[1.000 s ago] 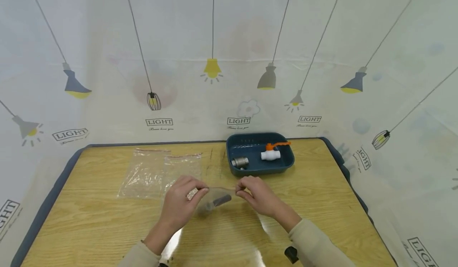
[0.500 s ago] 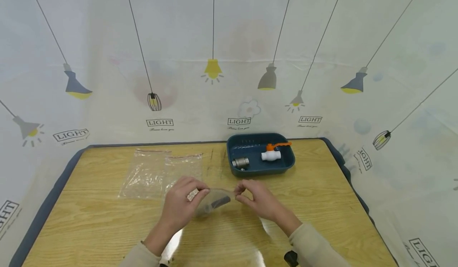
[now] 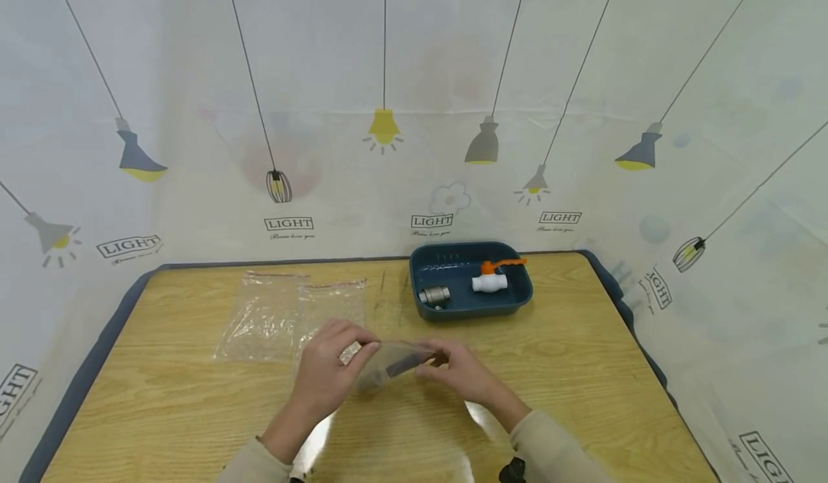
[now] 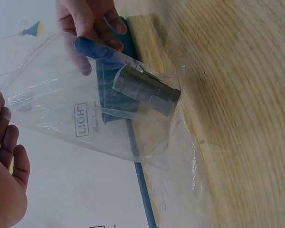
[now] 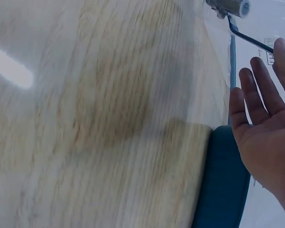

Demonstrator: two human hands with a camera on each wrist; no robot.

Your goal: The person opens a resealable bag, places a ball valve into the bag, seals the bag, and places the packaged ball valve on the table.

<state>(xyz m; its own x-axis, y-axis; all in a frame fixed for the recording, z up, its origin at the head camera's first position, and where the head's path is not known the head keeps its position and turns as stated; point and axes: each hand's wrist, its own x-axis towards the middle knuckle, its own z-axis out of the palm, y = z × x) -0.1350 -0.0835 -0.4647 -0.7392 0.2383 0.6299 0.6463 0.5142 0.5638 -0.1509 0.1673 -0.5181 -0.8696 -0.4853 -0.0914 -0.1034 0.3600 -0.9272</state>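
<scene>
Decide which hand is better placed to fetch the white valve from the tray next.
Probably the right hand: it is nearer the blue tray, while the left hand pinches the bag.

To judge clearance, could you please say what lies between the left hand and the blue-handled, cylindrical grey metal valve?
Only a stretch of transparent plastic bag, as the left wrist view shows.

Work booth: wooden table (image 3: 582,339), lamp-print sheeting (image 3: 336,52)
</scene>
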